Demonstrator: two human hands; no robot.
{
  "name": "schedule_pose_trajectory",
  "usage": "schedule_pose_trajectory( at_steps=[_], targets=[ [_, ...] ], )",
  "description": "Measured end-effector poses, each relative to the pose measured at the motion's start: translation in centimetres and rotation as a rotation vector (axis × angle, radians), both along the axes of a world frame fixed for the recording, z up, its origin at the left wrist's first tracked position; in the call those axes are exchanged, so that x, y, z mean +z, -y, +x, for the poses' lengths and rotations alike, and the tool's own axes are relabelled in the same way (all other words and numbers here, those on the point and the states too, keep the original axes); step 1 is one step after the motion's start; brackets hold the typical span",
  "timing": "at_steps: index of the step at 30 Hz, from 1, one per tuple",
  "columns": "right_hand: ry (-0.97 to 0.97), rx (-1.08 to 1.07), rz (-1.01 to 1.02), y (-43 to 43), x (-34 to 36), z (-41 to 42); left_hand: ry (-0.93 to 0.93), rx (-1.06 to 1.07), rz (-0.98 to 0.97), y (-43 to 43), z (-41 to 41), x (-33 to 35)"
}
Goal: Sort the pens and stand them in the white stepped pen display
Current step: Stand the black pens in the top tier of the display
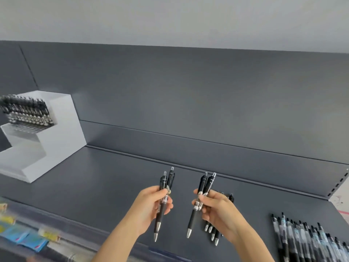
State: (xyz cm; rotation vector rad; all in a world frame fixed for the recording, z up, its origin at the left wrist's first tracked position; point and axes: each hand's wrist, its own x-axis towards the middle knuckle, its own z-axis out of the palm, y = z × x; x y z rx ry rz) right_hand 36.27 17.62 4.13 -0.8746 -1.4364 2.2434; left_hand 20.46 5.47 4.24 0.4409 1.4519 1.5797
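White stepped pen display, upper tier packed with black pens, stands far left on a grey shelf; left hand grips two pens, right hand clutches a larger bunch.

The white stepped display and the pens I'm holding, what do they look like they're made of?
White stepped display: likely matte plastic or acrylic, judging by its smooth, evenly white, seamless faces. Held pens: black plastic bodies with clear middle sections; glossy silver tips, possibly metal.
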Motion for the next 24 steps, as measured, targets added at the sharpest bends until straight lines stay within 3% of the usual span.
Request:
schedule_pose_trajectory(
  at_steps=[9,17,24],
  targets=[
    [0.001,0.185,0.069,7.9,1.9,-10.6,-0.108,0.127,0.009,10.4,-8.2,1.2],
    [0.009,0.230,0.135,17.8,2.8,-22.4,-0.117,0.058,-0.019,20.8,-18.1,1.8],
    [0.036,0.242,0.234,22.1,4.2,-30.4,-0.249,0.075,-0.016,23.4,-24.5,2.3]
  ],
)
